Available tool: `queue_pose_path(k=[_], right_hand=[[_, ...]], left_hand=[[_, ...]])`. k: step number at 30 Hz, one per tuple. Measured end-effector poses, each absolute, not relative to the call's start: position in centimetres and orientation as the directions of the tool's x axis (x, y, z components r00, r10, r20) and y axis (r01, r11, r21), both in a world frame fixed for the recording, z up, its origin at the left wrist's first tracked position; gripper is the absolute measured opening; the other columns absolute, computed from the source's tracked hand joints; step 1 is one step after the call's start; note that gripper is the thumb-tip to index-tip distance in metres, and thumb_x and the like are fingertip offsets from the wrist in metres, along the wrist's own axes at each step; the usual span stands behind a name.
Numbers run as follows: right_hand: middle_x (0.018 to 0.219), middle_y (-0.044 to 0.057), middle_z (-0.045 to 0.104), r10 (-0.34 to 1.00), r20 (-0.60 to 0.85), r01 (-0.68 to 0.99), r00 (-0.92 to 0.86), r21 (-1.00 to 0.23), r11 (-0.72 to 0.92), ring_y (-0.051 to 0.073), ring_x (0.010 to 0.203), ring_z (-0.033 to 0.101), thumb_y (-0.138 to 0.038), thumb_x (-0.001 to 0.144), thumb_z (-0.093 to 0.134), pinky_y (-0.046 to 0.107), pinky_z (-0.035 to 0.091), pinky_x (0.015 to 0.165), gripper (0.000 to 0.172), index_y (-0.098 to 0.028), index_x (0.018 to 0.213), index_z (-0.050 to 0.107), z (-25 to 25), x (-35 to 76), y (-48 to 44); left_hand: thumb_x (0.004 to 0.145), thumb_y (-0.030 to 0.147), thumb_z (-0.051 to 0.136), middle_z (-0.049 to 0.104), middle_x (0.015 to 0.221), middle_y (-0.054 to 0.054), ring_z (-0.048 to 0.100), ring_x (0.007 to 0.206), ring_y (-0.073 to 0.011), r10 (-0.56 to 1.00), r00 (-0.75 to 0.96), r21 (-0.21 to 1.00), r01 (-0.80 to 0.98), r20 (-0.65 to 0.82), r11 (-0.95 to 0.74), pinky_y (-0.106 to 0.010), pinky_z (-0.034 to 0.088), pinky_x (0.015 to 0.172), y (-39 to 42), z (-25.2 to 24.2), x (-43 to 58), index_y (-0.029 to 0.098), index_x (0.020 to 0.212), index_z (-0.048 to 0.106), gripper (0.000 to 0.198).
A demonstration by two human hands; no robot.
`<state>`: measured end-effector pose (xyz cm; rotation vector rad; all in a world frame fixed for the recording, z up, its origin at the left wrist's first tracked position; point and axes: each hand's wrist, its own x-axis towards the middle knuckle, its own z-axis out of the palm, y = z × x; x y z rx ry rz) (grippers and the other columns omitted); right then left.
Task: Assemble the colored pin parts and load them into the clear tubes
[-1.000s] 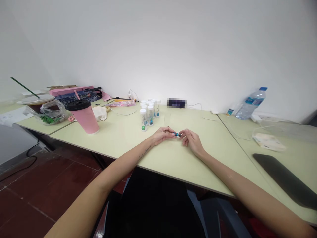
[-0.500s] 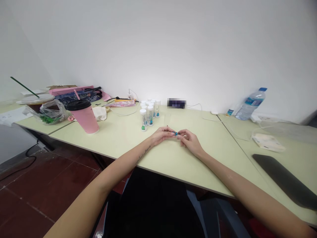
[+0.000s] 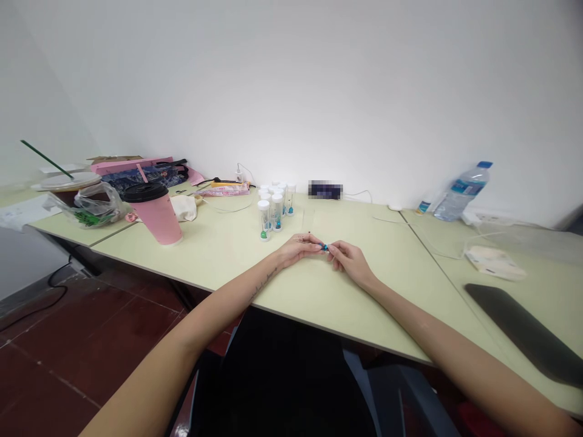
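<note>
Both my hands rest on the pale green table [image 3: 319,291], fingertips meeting. My left hand [image 3: 298,247] and my right hand [image 3: 348,260] pinch a tiny blue bead-like piece [image 3: 325,247] between them; its exact shape is too small to make out. Just beyond my left hand stands a cluster of several clear vials with white caps [image 3: 273,206], some holding small blue or green pieces.
A pink cup with a black lid [image 3: 155,212] stands at the left, beside a plastic bag [image 3: 95,206] and pink papers [image 3: 132,167]. A water bottle [image 3: 462,189] lies at the back right, a white packet [image 3: 494,261] and a dark flat pad [image 3: 523,331] at the right.
My right hand has slid slightly left, closer to my left hand, the blue piece still pinched between them. Nothing else has moved.
</note>
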<state>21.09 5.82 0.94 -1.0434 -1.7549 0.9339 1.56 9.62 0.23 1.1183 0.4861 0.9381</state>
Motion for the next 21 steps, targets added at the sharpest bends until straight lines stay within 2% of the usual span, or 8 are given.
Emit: queue_pose_path(k=[6,14,21], right_hand=[[0.073,0.001,0.063,0.919,0.312,0.223,-0.241,-0.904,0.365,0.01,0.045,0.054,-0.054,0.09,0.046,0.021,0.039,0.04,0.038,-0.019,0.098,0.057,0.77,21.21,6.0],[0.071,0.002,0.062,0.92,0.322,0.199,-0.222,-0.909,0.366,0.009,0.044,0.054,-0.058,0.089,0.044,0.021,0.041,0.04,0.044,-0.017,0.09,0.06,0.75,21.23,6.06],[0.071,0.001,0.061,0.921,0.33,0.182,-0.209,-0.912,0.368,0.009,0.044,0.053,-0.058,0.09,0.043,0.021,0.041,0.04,0.043,-0.018,0.096,0.059,0.85,21.23,5.94]], left_hand=[[0.064,0.012,0.08,0.07,0.084,-0.006,0.068,0.085,-0.0161,0.842,0.526,0.9,-0.415,0.119,0.132,-0.036,0.043,0.1,9.64,0.28,1.56,0.007,0.085,0.067,0.025],[0.063,0.009,0.079,0.07,0.083,-0.006,0.068,0.083,-0.0146,0.851,0.515,0.899,-0.413,0.102,0.143,-0.036,0.043,0.1,9.48,0.43,1.63,0.006,0.084,0.067,0.024],[0.064,0.009,0.079,0.07,0.082,-0.006,0.069,0.082,-0.015,0.854,0.512,0.903,-0.405,0.095,0.143,-0.036,0.044,0.099,9.28,0.65,1.64,0.006,0.083,0.067,0.023]])
